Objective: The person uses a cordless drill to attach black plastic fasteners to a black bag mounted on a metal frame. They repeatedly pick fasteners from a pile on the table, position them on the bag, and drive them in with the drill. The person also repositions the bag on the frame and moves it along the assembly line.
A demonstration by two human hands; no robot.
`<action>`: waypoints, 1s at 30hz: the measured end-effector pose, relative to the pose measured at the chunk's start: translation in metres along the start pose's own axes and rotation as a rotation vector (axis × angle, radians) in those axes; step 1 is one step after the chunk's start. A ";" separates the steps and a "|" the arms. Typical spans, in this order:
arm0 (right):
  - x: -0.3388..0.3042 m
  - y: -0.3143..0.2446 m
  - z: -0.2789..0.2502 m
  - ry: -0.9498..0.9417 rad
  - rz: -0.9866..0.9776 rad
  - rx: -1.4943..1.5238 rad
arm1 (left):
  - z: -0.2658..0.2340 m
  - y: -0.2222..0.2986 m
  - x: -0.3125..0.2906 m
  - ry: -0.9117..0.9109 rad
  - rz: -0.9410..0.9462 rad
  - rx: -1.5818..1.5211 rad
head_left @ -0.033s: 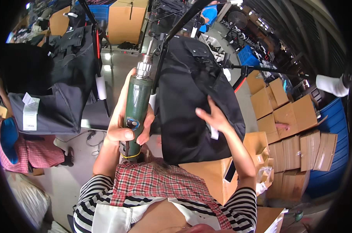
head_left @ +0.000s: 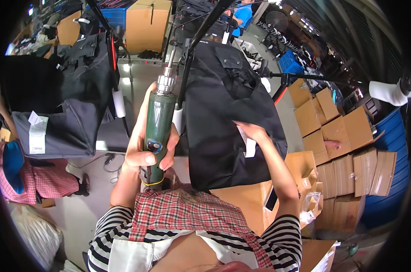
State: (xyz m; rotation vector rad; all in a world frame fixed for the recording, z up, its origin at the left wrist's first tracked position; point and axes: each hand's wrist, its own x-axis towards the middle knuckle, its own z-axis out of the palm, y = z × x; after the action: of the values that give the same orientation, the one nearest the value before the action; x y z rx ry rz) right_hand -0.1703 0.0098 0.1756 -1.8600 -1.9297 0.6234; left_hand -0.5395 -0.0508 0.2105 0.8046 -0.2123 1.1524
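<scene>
My left hand (head_left: 139,152) is wrapped round the green body of a power screwdriver (head_left: 159,120), its silver collar and long bit pointing away from me. The bit's tip lies close to a black tube (head_left: 186,72) of a frame. In front of me a large black fabric piece (head_left: 212,149) with a flap pocket (head_left: 230,58) hangs among the tubes. My right hand (head_left: 254,132) is closed at a fold of this fabric, its fingertips partly hidden. A white label (head_left: 248,147) shows just below the hand.
At left stands another black fabric piece (head_left: 72,129) on a frame, with a person's checked apron (head_left: 51,179) near it. Cardboard boxes (head_left: 346,131) and a blue panel (head_left: 391,154) are at right. A dark phone-like slab (head_left: 271,199) lies on cardboard. A white-wrapped tube end (head_left: 389,93) juts in.
My right hand has gone from spread fingers over the fabric to closed fingers in a fold, slightly lower. More of the white label shows. My left hand keeps its grip on the screwdriver.
</scene>
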 end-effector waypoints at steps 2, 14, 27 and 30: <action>0.040 0.074 0.012 0.508 -0.440 -0.607 | 0.000 -0.002 -0.006 0.013 0.024 0.005; 0.076 -0.115 -0.197 0.426 -0.473 -0.296 | -0.017 0.022 0.008 0.026 -0.123 -0.013; 0.021 -0.101 -0.019 -0.121 -0.399 -0.411 | -0.033 0.036 0.016 0.108 -0.103 0.079; -0.001 -0.137 0.008 0.073 -0.565 -0.642 | -0.036 0.037 0.017 0.094 -0.109 0.067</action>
State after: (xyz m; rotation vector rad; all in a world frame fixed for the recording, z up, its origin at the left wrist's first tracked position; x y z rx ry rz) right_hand -0.2879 0.0053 0.2456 -1.4658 -2.6400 -0.2683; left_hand -0.5733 -0.0085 0.2105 0.8093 -0.0509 1.0963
